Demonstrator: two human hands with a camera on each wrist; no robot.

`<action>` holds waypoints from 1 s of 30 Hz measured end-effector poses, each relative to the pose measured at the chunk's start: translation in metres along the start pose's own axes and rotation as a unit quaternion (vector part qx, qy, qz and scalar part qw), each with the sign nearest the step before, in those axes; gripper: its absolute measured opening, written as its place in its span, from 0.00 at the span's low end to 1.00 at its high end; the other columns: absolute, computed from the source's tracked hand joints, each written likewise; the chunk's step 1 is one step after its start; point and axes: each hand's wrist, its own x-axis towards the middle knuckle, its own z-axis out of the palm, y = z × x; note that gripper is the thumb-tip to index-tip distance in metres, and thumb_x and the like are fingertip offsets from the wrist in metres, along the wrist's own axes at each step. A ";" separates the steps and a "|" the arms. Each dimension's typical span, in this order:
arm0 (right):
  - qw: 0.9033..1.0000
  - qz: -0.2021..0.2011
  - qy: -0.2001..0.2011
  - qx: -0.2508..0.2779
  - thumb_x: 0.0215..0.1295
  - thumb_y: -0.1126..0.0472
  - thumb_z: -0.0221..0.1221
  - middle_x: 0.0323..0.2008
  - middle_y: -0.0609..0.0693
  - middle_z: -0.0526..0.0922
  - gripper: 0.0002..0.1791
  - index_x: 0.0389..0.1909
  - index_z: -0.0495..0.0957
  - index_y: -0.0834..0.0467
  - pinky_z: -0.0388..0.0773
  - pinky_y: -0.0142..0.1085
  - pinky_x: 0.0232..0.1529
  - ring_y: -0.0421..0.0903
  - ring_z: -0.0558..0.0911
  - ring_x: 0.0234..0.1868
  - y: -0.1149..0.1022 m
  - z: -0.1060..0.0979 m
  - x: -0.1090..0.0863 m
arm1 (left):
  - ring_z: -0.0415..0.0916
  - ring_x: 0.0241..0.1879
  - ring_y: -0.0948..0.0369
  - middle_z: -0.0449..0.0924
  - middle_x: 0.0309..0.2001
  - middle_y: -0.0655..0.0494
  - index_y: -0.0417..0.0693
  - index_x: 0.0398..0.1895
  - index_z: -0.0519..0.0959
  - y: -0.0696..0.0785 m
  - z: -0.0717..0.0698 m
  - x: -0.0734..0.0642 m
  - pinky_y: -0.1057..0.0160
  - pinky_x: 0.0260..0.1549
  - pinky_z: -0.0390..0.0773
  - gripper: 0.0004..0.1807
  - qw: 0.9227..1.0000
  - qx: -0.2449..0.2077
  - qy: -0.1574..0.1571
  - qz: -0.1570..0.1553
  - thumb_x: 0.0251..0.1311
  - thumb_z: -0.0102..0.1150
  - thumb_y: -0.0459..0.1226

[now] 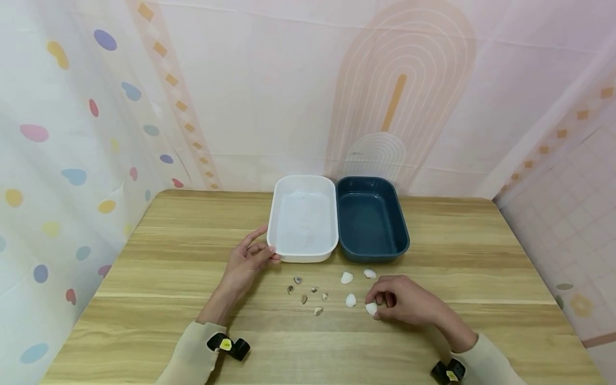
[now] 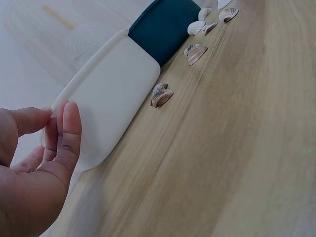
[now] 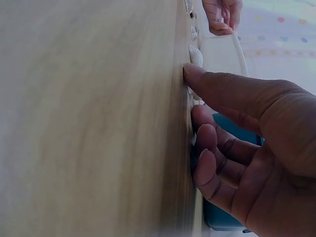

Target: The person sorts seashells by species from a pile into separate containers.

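Observation:
My left hand (image 1: 246, 263) pinches the near left corner of a white rectangular dish (image 1: 304, 254), thumb and fingertips at its rim. Over on the right, my right hand (image 1: 409, 300) has thumb and curled fingers around a white seashell (image 1: 371, 308) lying on the table. Around it lie more white shells, one to its left (image 1: 351, 300) and two nearer the dishes. In the right wrist view the thumb (image 3: 222, 89) comes down at the tabletop, and the pinched shell is mostly hidden by the fingers.
Beside the white dish stands a dark blue dish (image 1: 374, 255), their long sides together. Several small brownish shells (image 1: 304, 299) are scattered on the wooden table (image 1: 159, 267) in front of the white dish. A patterned curtain (image 1: 269, 80) hangs behind the table's back edge.

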 end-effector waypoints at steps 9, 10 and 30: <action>0.999 -0.007 0.022 -0.023 0.61 0.56 0.73 0.29 0.40 0.78 0.08 0.38 0.83 0.46 0.76 0.24 0.28 0.33 0.74 0.28 -0.001 0.000 -0.002 | 0.86 0.36 0.64 0.82 0.37 0.58 0.47 0.80 0.58 -0.002 0.000 0.000 0.67 0.46 0.90 0.37 1.000 0.002 0.001 -0.002 0.70 0.57 0.25; 0.999 -0.006 0.027 -0.022 0.61 0.56 0.73 0.29 0.39 0.78 0.08 0.38 0.83 0.45 0.77 0.25 0.28 0.33 0.74 0.28 -0.002 0.000 -0.002 | 0.86 0.36 0.64 0.82 0.37 0.58 0.47 0.80 0.58 -0.002 0.000 0.000 0.67 0.46 0.90 0.37 1.000 0.001 0.001 -0.002 0.70 0.57 0.25; 0.991 -0.007 0.122 -0.056 0.64 0.58 0.71 0.34 0.38 0.81 0.08 0.41 0.83 0.49 0.80 0.27 0.28 0.34 0.76 0.32 -0.020 -0.040 0.006 | 0.86 0.36 0.63 0.82 0.38 0.56 0.47 0.79 0.58 -0.003 -0.001 0.001 0.66 0.46 0.91 0.37 1.000 0.001 -0.001 0.001 0.70 0.58 0.26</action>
